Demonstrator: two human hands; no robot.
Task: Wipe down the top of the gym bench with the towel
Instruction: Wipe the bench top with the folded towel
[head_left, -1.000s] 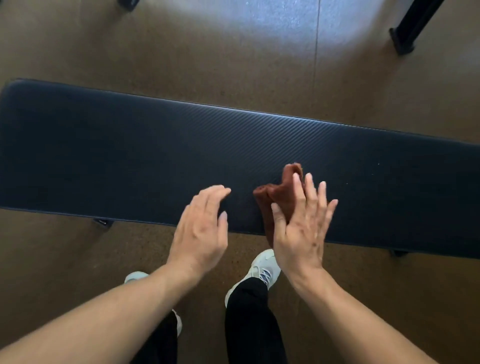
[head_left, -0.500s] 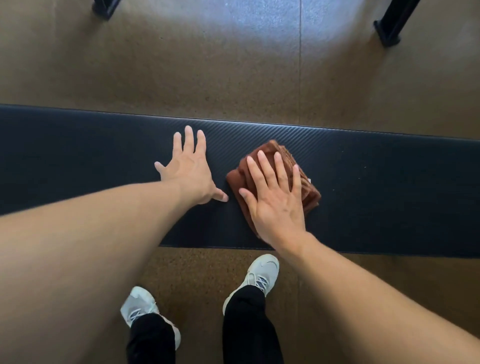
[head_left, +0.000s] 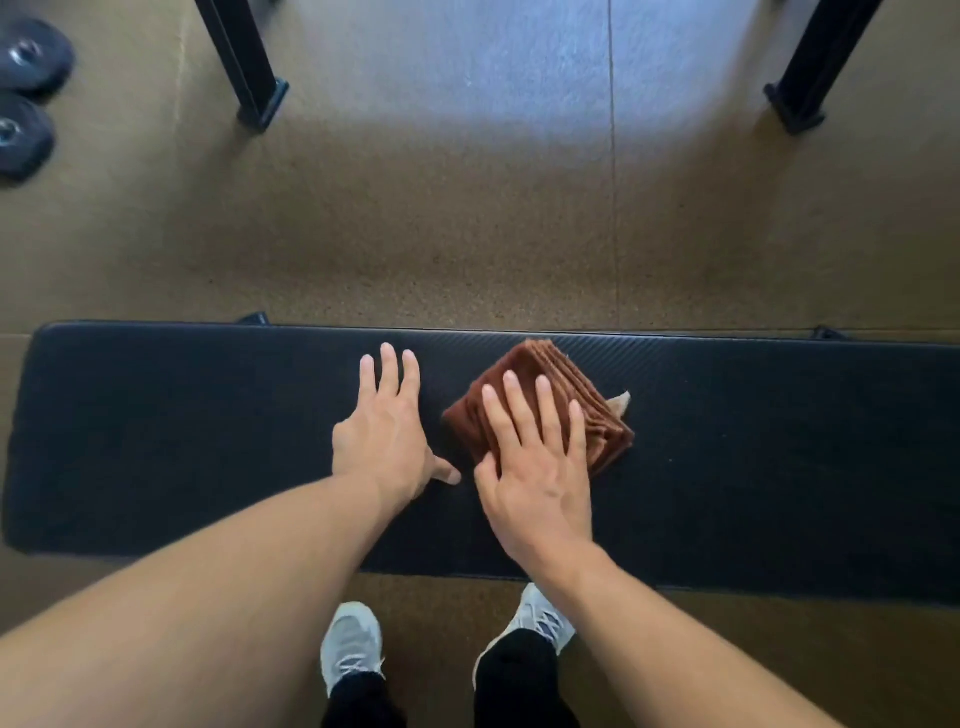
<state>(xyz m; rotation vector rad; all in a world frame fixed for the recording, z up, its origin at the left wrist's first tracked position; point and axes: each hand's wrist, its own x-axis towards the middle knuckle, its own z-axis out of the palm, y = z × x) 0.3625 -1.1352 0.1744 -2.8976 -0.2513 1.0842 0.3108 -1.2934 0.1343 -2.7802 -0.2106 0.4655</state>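
Both hands (head_left: 384, 436) (head_left: 535, 467) and towel (head_left: 587, 415) barely shifted.

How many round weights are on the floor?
2: one weight at the far left, another weight just below it in the picture, cut by the edge. More may lie outside the picture.

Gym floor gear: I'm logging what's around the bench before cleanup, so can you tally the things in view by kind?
Bench: 1
Towel, brown, folded, under the flat right hand: 1
Weight plates on the floor, upper one and lower one: 2
Black frame legs, one and another: 2
Total: 6
The left hand rests flat on the bench.
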